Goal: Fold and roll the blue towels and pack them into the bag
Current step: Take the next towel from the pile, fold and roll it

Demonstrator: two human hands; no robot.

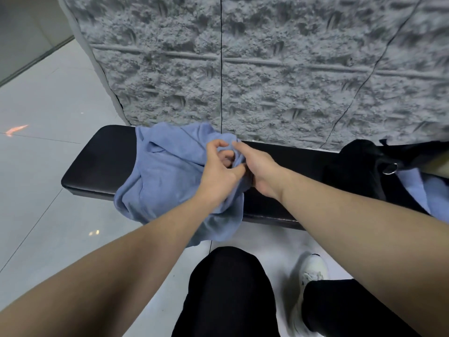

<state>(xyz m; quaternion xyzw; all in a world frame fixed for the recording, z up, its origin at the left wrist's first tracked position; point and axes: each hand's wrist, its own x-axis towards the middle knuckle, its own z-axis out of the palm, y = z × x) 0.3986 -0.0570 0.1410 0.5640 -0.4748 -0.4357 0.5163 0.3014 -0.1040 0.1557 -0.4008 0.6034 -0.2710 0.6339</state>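
While my left grip [220,176] and right grip [255,166] both pinch the crumpled towel [165,171], it drapes over the worktop's [97,164] front edge, bag [359,164] at the right end.

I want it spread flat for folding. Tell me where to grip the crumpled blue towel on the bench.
Probably grip the blue towel at the edge hanging over the bench's near side, coming from the front; that hem hangs free, while the middle is bunched under both hands.

Two blue towels [167,171]; one bag [359,166]; one bench [97,161].
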